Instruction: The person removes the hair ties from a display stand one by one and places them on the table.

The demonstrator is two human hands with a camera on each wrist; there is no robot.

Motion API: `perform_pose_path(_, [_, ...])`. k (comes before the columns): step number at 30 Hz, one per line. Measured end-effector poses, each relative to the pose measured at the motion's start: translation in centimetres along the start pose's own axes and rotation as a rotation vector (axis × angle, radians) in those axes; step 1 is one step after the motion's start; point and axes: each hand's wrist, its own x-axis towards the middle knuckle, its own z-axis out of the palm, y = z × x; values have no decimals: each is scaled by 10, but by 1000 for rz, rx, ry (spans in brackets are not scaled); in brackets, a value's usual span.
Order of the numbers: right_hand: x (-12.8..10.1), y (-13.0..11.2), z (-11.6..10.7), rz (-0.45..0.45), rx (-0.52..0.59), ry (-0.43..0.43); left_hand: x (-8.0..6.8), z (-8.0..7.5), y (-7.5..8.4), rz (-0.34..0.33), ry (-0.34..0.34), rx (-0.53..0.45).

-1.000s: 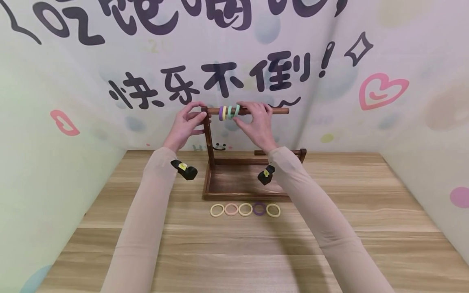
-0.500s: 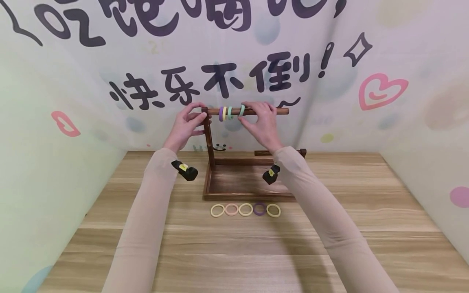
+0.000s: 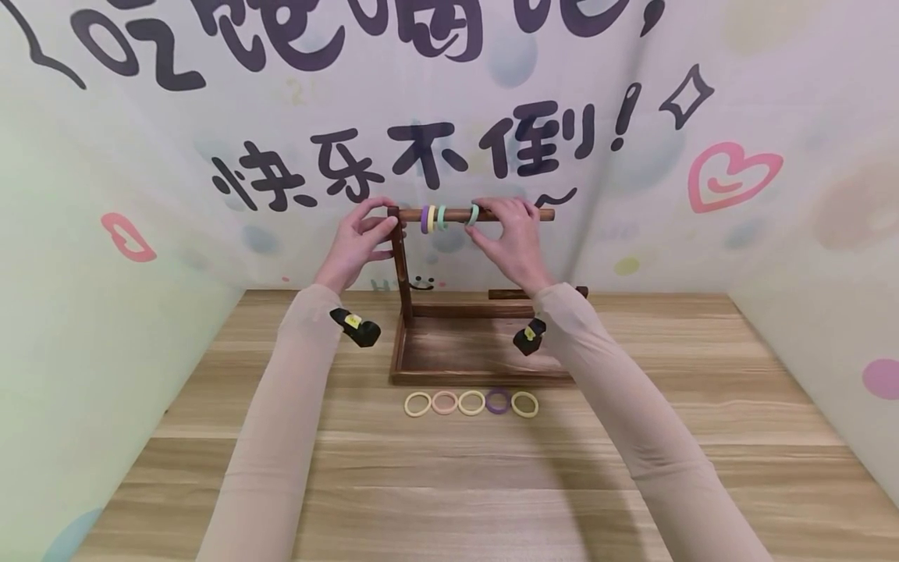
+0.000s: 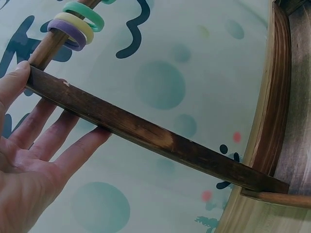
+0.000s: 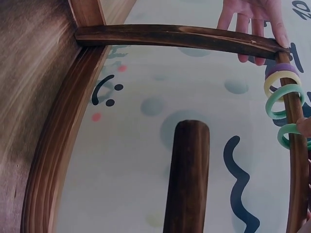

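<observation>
1. Nearest, five rings (image 3: 470,403) lay flat in a row on the table (image 3: 449,484), just in front of the stand (image 3: 485,343): cream, pink, cream, purple, cream. None of them was on the rod; judged from this, more than half of the rings were off it.
2. The stand's tray base sat mid-table, with an upright post (image 3: 401,265) at its left corner and a short peg (image 5: 187,174) rising from the base.
3. Left hand (image 3: 360,243) was at the top of the post, thumb on the joint, fingers mostly straight behind the post; it braced the stand and held nothing in a curl.
4. On the rod (image 3: 492,214) a purple, a yellow and a green ring (image 3: 432,218) hung close together near the post.
5. A fourth ring, green (image 3: 474,215), sat apart from them toward the rod's free end, pinched by the right hand (image 3: 507,238). I could not tell whether it was going on or coming off.
6. Table was pale wood-grain planks.
7. Behind and at both sides stood a pastel backdrop (image 3: 632,156) with dark lettering, pink hearts and dots.
</observation>
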Motion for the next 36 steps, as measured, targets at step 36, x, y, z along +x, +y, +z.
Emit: perform_pose_path(36, [-13,28,-33,-22,-21,71,-1,2,1,9,8,16])
